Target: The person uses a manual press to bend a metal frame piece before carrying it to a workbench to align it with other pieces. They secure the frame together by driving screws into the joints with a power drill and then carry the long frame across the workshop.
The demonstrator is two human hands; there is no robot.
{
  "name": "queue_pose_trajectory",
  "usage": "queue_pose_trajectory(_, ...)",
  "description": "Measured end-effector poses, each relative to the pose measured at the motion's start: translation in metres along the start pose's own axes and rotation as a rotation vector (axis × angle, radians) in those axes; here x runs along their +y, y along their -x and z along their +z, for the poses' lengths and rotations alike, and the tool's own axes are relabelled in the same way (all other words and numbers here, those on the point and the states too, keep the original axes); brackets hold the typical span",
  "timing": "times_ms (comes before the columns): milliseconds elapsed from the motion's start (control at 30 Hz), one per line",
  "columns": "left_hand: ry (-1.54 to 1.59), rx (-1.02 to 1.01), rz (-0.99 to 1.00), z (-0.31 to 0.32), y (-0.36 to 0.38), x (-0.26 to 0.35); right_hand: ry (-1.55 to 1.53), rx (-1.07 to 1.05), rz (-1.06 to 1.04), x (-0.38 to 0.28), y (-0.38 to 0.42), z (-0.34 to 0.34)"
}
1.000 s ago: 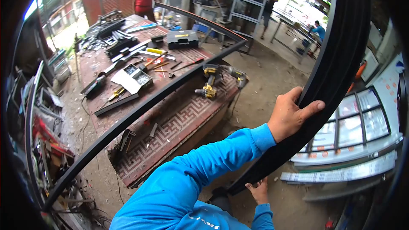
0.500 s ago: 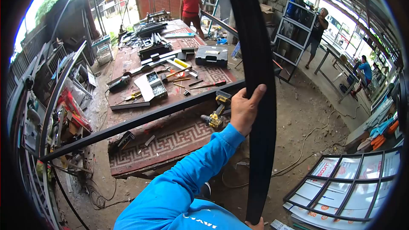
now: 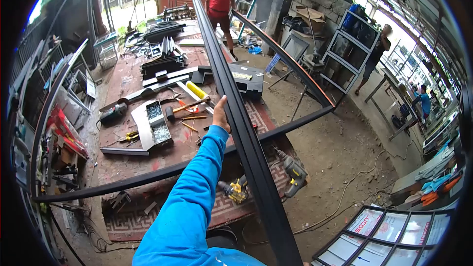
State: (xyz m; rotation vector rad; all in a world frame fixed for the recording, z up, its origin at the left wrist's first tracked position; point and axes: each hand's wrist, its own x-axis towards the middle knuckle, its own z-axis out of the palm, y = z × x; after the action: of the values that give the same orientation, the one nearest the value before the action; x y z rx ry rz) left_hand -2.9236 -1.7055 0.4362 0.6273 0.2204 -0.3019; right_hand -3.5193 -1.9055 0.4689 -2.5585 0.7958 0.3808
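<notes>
My left hand point(image 3: 221, 114), in a blue sleeve, is closed around a long black grooved metal profile point(image 3: 236, 113). The profile slants from the bottom edge up over the work table point(image 3: 182, 219). Only a sliver of my right hand point(image 3: 307, 264) shows at the bottom edge, beside the profile's near end; its fingers are mostly hidden. Under the profile, a large black frame point(image 3: 123, 180) spans the table. A yellow-and-black cordless drill point(image 3: 235, 190) and a second drill point(image 3: 295, 175) lie near the table's front edge.
On the table are an open box of screws point(image 3: 160, 130), a hammer point(image 3: 185, 108), an angle grinder point(image 3: 114, 112) and a black tool case point(image 3: 246, 80). A person in red point(image 3: 219, 0) stands beyond. Gridded panels point(image 3: 389, 231) lie at lower right; a cord crosses the ground.
The profile has swung from nearly upright to a slant, its far end now leaning left over the table. My left hand has moved left with it. My right hand has nearly left the view.
</notes>
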Motion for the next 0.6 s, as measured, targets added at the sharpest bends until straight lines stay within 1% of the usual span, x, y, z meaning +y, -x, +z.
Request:
queue_pose_trajectory(33, 0.014, 0.049, 0.032, -0.016, -0.038, 0.001, -0.05, 0.034, -0.049, -0.016, -0.024, -0.002)
queue_pose_trajectory(67, 0.027, 0.051, 0.031, -0.032, -0.074, 0.002, -0.098, 0.073, -0.104, -0.031, -0.051, -0.003)
queue_pose_trajectory(133, -0.059, 0.175, 0.046, -0.07, -0.149, -0.003, -0.058, 0.11, -0.144, -0.062, -0.097, -0.007)
queue_pose_trajectory(167, -0.157, 0.246, 0.074, -0.092, -0.185, -0.009, -0.1, 0.052, -0.125, -0.078, -0.118, -0.011)
queue_pose_trajectory(200, -0.145, 0.265, 0.06, -0.098, -0.195, -0.009, -0.141, -0.014, -0.1, -0.095, -0.134, -0.015)
queue_pose_trajectory(267, -0.201, 0.269, 0.02, -0.097, -0.198, 0.001, -0.145, -0.037, -0.09, -0.131, -0.166, -0.019)
queue_pose_trajectory(300, -0.268, 0.322, 0.045, -0.091, -0.19, 0.008, -0.136, -0.049, -0.095, -0.142, -0.182, -0.014)
queue_pose_trajectory(333, -0.268, 0.299, 0.036, -0.101, -0.207, 0.006, -0.168, -0.07, -0.098, -0.152, -0.202, -0.01)
queue_pose_trajectory(367, -0.274, 0.279, 0.044, -0.105, -0.215, 0.002, -0.145, 0.015, -0.181, -0.157, -0.222, -0.002)
queue_pose_trajectory(400, -0.329, 0.261, 0.079, -0.095, -0.203, 0.005, -0.115, -0.011, -0.139, -0.178, -0.237, -0.008)
queue_pose_trajectory(433, -0.367, 0.218, 0.071, -0.085, -0.189, 0.01, -0.187, 0.041, -0.24, -0.187, -0.26, -0.006)
queue_pose_trajectory(467, -0.366, 0.221, -0.007, -0.084, -0.182, 0.009, -0.192, 0.028, -0.249, -0.218, -0.276, -0.024)
queue_pose_trajectory(500, -0.382, 0.134, -0.161, -0.083, -0.169, 0.013, -0.117, 0.1, -0.294, -0.22, -0.302, -0.024)
queue_pose_trajectory(533, -0.471, 0.003, -0.232, -0.085, -0.151, 0.018, -0.093, 0.124, -0.324, -0.225, -0.33, -0.03)
queue_pose_trajectory(567, -0.571, 0.056, -0.317, -0.084, -0.128, 0.021, -0.096, 0.119, -0.349, -0.234, -0.35, -0.04)
queue_pose_trajectory(600, -0.632, -0.083, -0.192, -0.094, -0.115, 0.025, -0.017, 0.155, -0.367, -0.233, -0.381, -0.04)
